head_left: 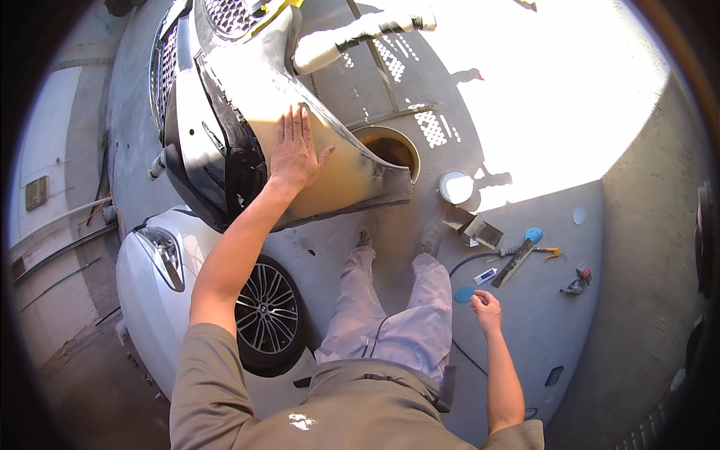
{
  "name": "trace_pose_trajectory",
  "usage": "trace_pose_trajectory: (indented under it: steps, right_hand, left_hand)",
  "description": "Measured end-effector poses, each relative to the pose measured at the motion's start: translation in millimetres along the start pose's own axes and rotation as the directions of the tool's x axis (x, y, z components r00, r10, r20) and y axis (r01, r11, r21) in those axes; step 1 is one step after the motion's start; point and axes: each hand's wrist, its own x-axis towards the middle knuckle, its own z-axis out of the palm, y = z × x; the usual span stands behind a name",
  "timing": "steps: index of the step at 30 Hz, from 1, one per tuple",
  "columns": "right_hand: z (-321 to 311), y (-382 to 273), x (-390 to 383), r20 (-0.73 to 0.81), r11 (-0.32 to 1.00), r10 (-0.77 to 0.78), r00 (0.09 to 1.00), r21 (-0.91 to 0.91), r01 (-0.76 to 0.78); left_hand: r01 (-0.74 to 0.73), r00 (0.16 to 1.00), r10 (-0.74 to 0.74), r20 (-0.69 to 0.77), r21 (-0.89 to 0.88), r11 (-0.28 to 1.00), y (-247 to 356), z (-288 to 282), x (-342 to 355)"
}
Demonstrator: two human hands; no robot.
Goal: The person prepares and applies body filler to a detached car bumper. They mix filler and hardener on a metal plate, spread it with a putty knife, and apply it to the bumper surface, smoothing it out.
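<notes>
My left hand (295, 153) lies flat, fingers stretched, on the tan filler-coated patch of a car bumper cover (345, 176). The bumper cover is propped up in front of me, part bare dark plastic and part pale. My right hand (487, 310) hangs low on the right with its fingers curled in a pinch. A round blue sanding disc (463, 294) shows right at its fingertips. Whether the pinch holds this disc or the disc lies on the floor behind, I cannot tell.
A white car (154, 281) with a spoked wheel (267, 306) stands at left. A bucket (412, 146) sits under the bumper; a white-lidded can (455, 187) is near it. On the floor at right lie an air sander (533, 235), a tube (485, 276) and a hose (471, 360).
</notes>
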Motion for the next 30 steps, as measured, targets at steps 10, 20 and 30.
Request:
trace_pose_trajectory:
  steps: [10,20,30]
  right_hand:
    - [118.2,79.1,-90.2,-0.041,0.951,0.252,0.967,-0.172,-0.256]
    - [186.7,47.9,-113.3,-0.066,0.967,0.193,0.979,-0.155,-0.201]
    - [124.2,39.1,-82.6,-0.06,0.957,0.086,0.994,-0.271,-0.099]
  left_hand:
    - [-0.147,0.989,0.147,0.006,0.047,0.988,-84.8,-38.8,12.7]
    - [-0.01,0.976,-0.018,0.218,0.126,0.992,-57.0,-59.0,-6.6]
    - [-0.384,0.908,0.397,0.134,-0.115,0.916,-26.3,46.5,-162.0]
